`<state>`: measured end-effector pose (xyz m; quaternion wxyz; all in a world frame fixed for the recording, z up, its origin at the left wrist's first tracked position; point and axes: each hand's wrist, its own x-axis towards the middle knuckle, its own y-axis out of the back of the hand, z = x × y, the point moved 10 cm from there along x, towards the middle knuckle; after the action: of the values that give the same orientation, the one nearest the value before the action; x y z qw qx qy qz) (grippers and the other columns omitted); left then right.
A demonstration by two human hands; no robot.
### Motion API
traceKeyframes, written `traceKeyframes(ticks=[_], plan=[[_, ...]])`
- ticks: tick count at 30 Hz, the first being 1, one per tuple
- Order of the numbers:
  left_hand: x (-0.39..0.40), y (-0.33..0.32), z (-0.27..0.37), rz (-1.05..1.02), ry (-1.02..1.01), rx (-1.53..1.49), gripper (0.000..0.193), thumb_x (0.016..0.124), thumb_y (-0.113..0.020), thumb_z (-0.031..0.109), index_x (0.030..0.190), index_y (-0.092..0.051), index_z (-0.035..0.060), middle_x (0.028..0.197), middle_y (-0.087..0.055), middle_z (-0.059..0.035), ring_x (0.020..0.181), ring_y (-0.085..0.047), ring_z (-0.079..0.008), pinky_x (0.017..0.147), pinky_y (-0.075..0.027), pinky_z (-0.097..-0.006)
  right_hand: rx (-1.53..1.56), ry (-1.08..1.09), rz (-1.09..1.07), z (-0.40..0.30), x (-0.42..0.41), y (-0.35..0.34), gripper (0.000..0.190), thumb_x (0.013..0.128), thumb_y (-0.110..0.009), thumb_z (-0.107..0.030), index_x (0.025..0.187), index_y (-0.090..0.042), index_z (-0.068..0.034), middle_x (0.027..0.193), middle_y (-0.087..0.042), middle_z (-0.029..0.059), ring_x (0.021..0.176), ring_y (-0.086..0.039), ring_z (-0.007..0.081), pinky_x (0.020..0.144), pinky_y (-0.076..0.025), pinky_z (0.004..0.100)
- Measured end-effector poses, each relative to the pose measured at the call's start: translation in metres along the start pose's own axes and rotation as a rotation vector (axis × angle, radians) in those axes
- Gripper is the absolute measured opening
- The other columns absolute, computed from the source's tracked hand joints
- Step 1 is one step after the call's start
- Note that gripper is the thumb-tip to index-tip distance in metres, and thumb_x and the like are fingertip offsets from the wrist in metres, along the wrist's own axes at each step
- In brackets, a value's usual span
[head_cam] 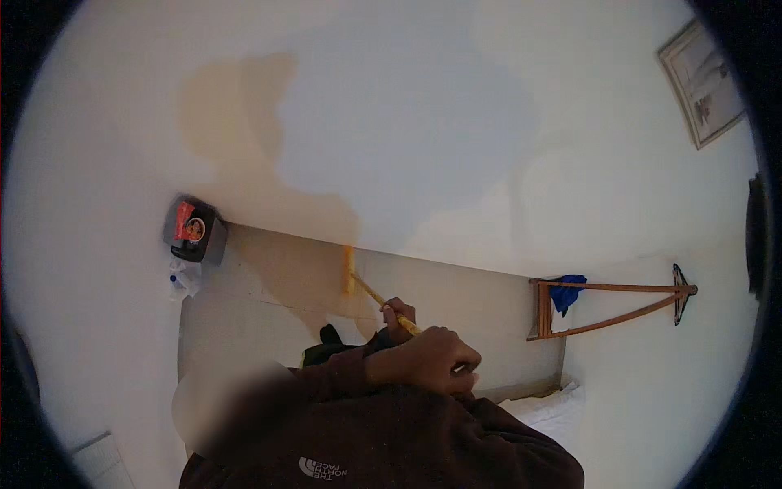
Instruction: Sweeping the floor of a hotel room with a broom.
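A long yellow handle point(372, 292) slants up from my body to a narrow yellow head point(348, 269), which rests on the tiled floor beside the foot of the wall. It looks like a broom or a floor squeegee; the picture does not settle which. My left hand point(449, 360) grips the handle's upper end, its forearm crossing in front of my brown jacket point(391, 434). Farther down the handle, my right hand point(400, 318) is wrapped around it, with its forearm mostly hidden. A dark shoe point(330, 334) shows just beyond my sleeve.
In the left corner stands a grey bin point(214, 244) with a red packet point(184, 220) and a round tub point(195, 229) on top. Beside it is a clear plastic bag point(188, 278). At right, a wooden frame point(617, 287) carries a blue cloth point(567, 293). White fabric point(544, 406) lies behind it.
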<state>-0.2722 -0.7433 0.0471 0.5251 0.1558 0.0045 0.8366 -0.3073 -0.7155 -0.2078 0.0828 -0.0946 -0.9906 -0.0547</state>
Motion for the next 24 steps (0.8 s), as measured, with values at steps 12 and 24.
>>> traceKeyframes(ticks=[12, 24], plan=[[-0.015, 0.001, -0.027, 0.113, 0.207, -0.015, 0.043, 0.090, -0.054, 0.035, 0.063, -0.060, 0.0022, 0.060, -0.060, -0.0160, 0.055, -0.058, -0.0348, 0.060, -0.045, -0.0448, -0.030, 0.104, 0.538, 0.001, -0.054, 0.024, 0.028, 0.091, -0.061, -0.009, 0.064, -0.054, -0.004, 0.063, -0.056, 0.0034, 0.063, -0.055, 0.0114, 0.064, -0.048, 0.0282], [-0.001, 0.002, 0.017, 0.233, -0.127, 0.178, 0.046, 0.075, -0.068, 0.029, 0.111, -0.052, 0.0041, 0.112, -0.056, -0.0164, 0.107, -0.053, -0.0331, 0.089, -0.038, -0.0453, 0.003, -0.376, 0.153, 0.080, -0.039, 0.044, 0.024, 0.094, -0.062, -0.019, 0.075, -0.055, -0.005, 0.069, -0.051, -0.0005, 0.067, -0.056, 0.0153, 0.068, -0.050, 0.0339]])
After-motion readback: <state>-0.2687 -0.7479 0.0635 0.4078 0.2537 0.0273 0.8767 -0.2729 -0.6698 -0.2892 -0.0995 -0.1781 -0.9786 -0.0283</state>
